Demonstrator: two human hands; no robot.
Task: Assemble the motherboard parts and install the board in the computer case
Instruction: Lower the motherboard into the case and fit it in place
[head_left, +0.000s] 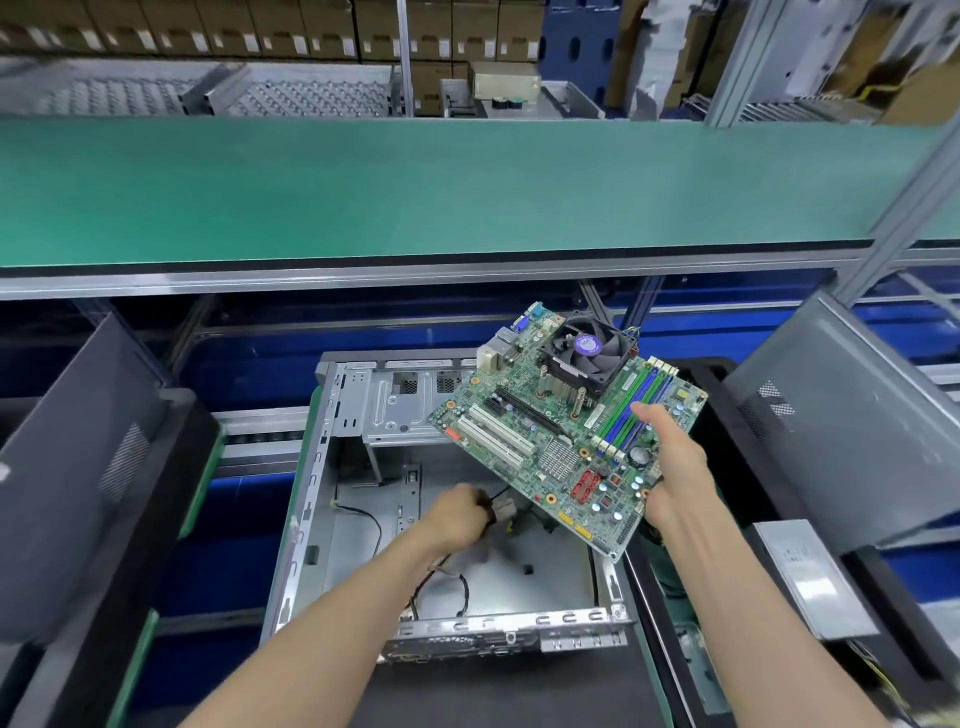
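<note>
A: Head view first: we hold the board (524, 431) tilted in the air over the far right part of the open case (363, 499). Our right hand (670, 467) grips its near right edge, thumb lying on top by the memory slots (636, 410), fingers hidden beneath.

B: And the left hand (457, 512)?

A: Down inside the case, closed around a bunch of cables (498, 506) with a pale connector, seemingly pulling them out of the board's way.

B: How do we judge the board will handle?

A: Stiff, flat and thin, but top-heavy at the far end, where the fan (587, 345) sits on a finned metal heatsink. Held by one edge it will want to sag away from us. It looks fragile too: small capacitors, pins and sockets stand up all over the green face.

B: So where should we hold it?

A: By the bare edges, or with a palm under it, never by the fan or the slots. Two hands would be steadier for the lowering.

B: Anything around it?

A: The case is bare grey sheet metal with punched tabs and sharp-looking rims. Dark panels (98, 467) lean at both sides, and a green belt (415, 182) runs across beyond.
</note>
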